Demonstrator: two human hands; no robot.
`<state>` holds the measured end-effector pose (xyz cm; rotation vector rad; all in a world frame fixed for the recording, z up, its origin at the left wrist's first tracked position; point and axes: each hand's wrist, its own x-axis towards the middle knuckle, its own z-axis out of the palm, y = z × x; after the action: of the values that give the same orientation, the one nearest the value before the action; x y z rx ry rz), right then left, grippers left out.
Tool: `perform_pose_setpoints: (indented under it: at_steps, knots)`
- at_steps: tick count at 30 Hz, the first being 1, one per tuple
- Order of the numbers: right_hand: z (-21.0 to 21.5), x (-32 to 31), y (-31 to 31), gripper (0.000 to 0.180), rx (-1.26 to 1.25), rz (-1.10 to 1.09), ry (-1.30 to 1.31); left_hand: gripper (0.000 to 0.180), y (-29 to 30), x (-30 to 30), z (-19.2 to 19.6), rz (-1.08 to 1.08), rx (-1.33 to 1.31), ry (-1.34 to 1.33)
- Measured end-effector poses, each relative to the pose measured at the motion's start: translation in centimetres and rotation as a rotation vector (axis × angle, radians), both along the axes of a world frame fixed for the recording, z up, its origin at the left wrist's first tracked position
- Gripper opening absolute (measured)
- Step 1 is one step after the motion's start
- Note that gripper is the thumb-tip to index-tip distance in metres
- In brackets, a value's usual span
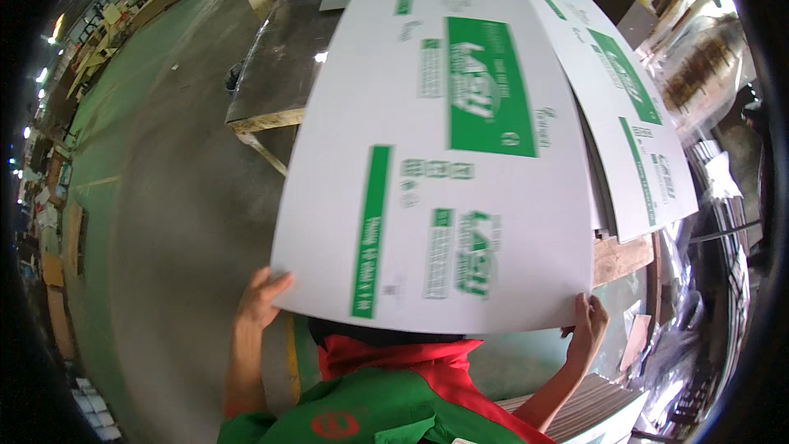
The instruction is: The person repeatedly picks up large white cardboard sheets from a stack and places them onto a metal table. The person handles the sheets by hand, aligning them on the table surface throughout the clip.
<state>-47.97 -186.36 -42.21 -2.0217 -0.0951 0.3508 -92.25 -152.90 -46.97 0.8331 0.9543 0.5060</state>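
A large white cardboard sheet (329, 197) with green printed blocks stretches away in front of me, its near edge close to my body. My left hand (261, 298) grips the near left corner, thumb and fingers closed on the edge. At the near right corner my right hand (587, 322) pinches the same sheet, some of its fingers hidden beneath. Just to the right lie more printed white cardboard sheets (670, 173), partly covered by the held one.
A dark-topped table (283, 57) with a wooden edge stands beyond the sheet on the left. Cardboard sheets are stacked (567, 419) low at my right. Wooden supports (622, 259) show under the right-hand sheets, with clear plastic wrap (670, 353) beside them.
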Motion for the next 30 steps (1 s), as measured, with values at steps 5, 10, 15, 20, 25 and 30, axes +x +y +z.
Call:
perform_pose_setpoints:
  at_steps: [5,10,15,20,25,30]
  knots:
    - [-6.7,-4.2,2.1,0.037,-0.016,0.313,0.167,0.07,-4.5,-5.6,-1.7,0.223,0.283,0.318]
    - [-10.8,-4.2,3.4,0.045,-0.151,0.272,0.246,0.074,-6.7,-5.2,-5.2,0.069,0.358,0.321]
    - [-15.4,-0.7,4.7,0.042,0.06,0.203,0.226,0.074,-0.5,-2.2,-9.2,0.153,0.242,0.261]
    - [-17.1,3.3,11.7,0.041,-0.016,0.22,0.125,0.073,5.0,0.6,-11.2,0.219,0.169,0.243]
    - [-18.6,6.1,17.8,0.041,-0.045,0.299,0.041,0.082,10.7,3.9,-14.0,0.225,0.228,0.23]
    - [-21.6,10.6,24.6,0.04,0.121,0.328,0.015,0.086,18.0,6.6,-15.5,0.229,0.307,0.19]
